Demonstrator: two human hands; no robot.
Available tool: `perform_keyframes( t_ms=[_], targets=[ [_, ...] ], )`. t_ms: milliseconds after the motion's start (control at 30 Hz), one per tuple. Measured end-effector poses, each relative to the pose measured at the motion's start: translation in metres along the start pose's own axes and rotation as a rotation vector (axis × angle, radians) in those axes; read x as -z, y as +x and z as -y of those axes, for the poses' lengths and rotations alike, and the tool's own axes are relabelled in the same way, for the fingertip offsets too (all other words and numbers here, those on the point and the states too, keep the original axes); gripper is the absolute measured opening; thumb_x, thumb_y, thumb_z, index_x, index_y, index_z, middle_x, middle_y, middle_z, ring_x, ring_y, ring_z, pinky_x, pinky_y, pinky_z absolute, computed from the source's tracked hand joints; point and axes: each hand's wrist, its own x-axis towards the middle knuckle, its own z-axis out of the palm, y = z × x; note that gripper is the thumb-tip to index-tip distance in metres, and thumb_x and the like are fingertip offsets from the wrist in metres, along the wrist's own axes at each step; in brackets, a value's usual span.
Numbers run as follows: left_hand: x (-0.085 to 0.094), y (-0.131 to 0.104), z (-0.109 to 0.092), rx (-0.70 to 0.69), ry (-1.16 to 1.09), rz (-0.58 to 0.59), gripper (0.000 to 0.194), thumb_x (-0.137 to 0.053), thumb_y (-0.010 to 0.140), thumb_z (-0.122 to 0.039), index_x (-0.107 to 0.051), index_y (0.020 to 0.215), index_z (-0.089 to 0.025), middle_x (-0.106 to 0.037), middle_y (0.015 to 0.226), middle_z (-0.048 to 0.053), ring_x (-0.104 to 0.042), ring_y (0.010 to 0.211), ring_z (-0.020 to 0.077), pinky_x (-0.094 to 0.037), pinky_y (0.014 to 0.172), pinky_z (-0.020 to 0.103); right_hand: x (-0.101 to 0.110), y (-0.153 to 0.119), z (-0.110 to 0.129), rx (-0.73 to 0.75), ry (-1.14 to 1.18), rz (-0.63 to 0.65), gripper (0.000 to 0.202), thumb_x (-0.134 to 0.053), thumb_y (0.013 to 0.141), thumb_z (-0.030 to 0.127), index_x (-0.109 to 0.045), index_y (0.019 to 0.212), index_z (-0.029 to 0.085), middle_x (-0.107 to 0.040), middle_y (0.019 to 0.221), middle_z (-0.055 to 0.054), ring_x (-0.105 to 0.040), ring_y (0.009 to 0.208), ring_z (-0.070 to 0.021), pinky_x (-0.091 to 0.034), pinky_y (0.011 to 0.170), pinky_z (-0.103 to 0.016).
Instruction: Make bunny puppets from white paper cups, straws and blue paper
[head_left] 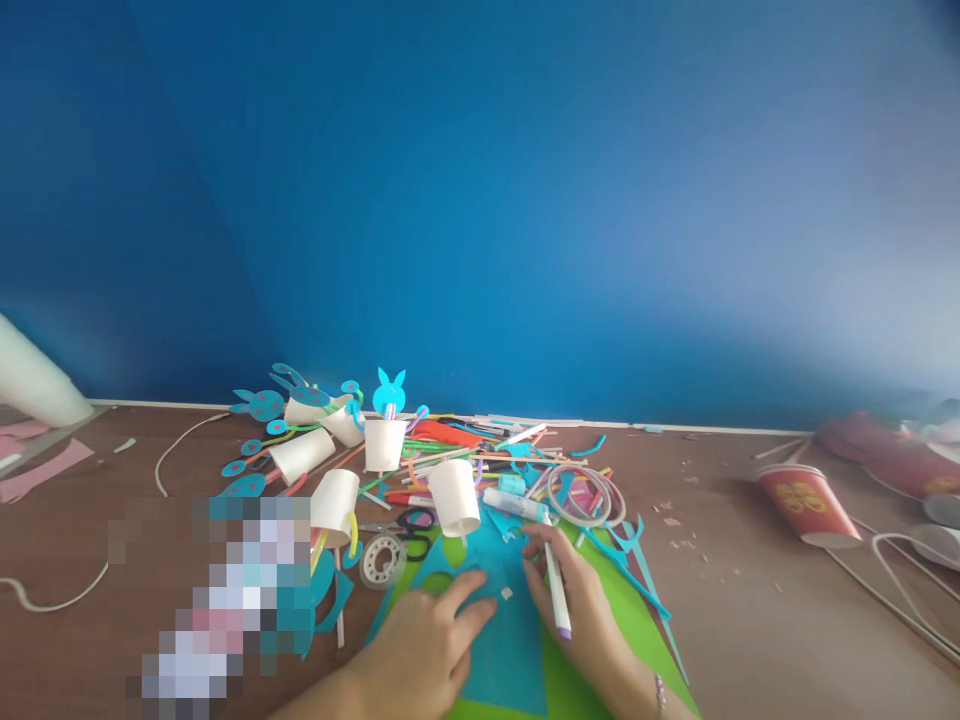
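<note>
A sheet of blue paper point(510, 655) lies over a green sheet point(600, 660) in front of me. My left hand point(431, 640) rests on the blue paper with its fingers apart and holds nothing. Between the fingers of my right hand point(574, 600) is a white marker point(556, 585) with a purple end, slanting over the paper. A small white scrap point(507, 593) lies on the blue sheet between the hands. Just beyond them are a tilted white paper cup point(454, 498), a glue stick point(517, 503), scissors point(415, 522) and a tape roll point(382, 560).
White cups with blue paper pieces crowd the left, one upright cup point(385, 447) bearing a blue rabbit head point(389, 392). Behind the sheets are piled straws, strips and a coiled hoop point(585, 497). A red cup point(808, 505) and cables lie right. A blue wall point(480, 200) bounds the table.
</note>
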Motion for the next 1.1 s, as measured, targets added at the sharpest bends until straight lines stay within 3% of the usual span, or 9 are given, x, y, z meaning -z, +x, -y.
perform_keyframes(
  t_ms=[133,300,400,567,833,1100],
  targets=[
    [-0.004,-0.002,0.002,-0.043,0.065,-0.001,0.051,-0.044,0.084,-0.012,-0.051,0.132,-0.026,-0.05,0.143,0.004,-0.069,0.08,0.0214,-0.056,0.068,0.034,-0.001,-0.001,-0.002,0.001,-0.003,-0.016,0.023,-0.044,0.091,0.021,-0.046,0.113,0.025,-0.063,0.087,-0.002,-0.063,0.07,-0.0178,-0.049,0.066,-0.029],
    [-0.023,0.0,0.005,-0.221,0.121,-0.079,0.042,-0.045,0.079,-0.015,-0.058,0.119,-0.019,-0.059,0.133,0.01,-0.065,0.063,0.018,-0.052,0.054,0.03,-0.002,0.001,-0.002,0.006,0.012,-0.048,0.022,-0.042,0.092,0.02,-0.045,0.113,0.026,-0.064,0.086,-0.002,-0.063,0.072,-0.0183,-0.05,0.07,-0.031],
    [-0.031,0.001,0.005,-0.251,0.146,-0.123,0.04,-0.046,0.077,-0.016,-0.058,0.115,-0.019,-0.061,0.131,0.01,-0.063,0.059,0.0157,-0.05,0.051,0.027,-0.002,0.002,0.0,0.004,0.017,-0.065,0.021,-0.043,0.092,0.02,-0.047,0.111,0.026,-0.064,0.084,-0.002,-0.064,0.072,-0.0181,-0.05,0.07,-0.03],
    [-0.029,0.0,0.007,-0.223,0.146,-0.156,0.04,-0.046,0.078,-0.014,-0.058,0.115,-0.02,-0.062,0.129,0.008,-0.065,0.061,0.0166,-0.05,0.052,0.028,0.001,0.004,0.007,-0.015,0.063,-0.118,0.017,-0.046,0.09,0.02,-0.051,0.105,0.024,-0.067,0.082,-0.002,-0.065,0.069,-0.0176,-0.052,0.064,-0.027],
    [-0.028,-0.001,0.007,-0.177,0.194,-0.213,0.041,-0.051,0.08,-0.017,-0.059,0.119,-0.023,-0.06,0.133,0.005,-0.066,0.058,0.0174,-0.051,0.05,0.031,0.005,0.008,0.006,-0.037,0.134,-0.328,0.015,-0.046,0.088,0.021,-0.051,0.102,0.023,-0.067,0.082,-0.004,-0.067,0.07,-0.0188,-0.055,0.062,-0.029],
    [-0.019,-0.002,0.006,-0.119,0.162,-0.239,0.038,-0.048,0.084,-0.014,-0.061,0.119,-0.021,-0.061,0.132,0.005,-0.069,0.067,0.0175,-0.053,0.055,0.029,0.002,0.003,0.014,-0.077,0.151,-0.182,0.013,-0.054,0.089,0.029,-0.055,0.1,0.023,-0.068,0.083,-0.003,-0.065,0.072,-0.018,-0.053,0.065,-0.028]
  ],
)
